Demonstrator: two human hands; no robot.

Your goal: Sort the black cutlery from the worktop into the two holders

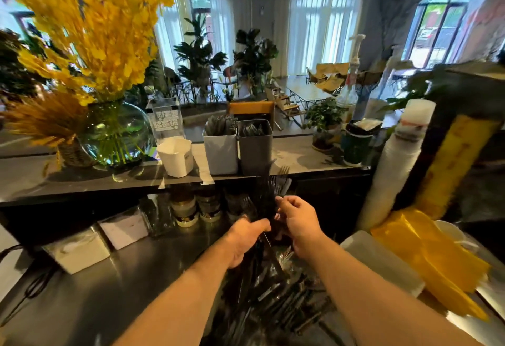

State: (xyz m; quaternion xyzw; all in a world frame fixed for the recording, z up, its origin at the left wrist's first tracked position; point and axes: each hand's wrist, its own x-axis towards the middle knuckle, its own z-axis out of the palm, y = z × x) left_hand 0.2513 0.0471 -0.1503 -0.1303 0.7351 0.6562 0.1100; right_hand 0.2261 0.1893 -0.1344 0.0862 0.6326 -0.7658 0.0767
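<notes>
A bunch of black forks point(266, 198) stands tines up between the hands, above the loose pile point(281, 299) on the near worktop point(109, 291). Farther off, the light holder point(220, 151) and the dark holder point(255, 151) stand touching on the shelf point(82, 176), both part filled. The bunch probably wants squaring, all tines one way, before it is lifted over a holder's rim. The left hand point(246, 239) is wrapped round the handles. The right hand point(297, 222) pinches the bunch higher up, thumb against fingertips.
</notes>
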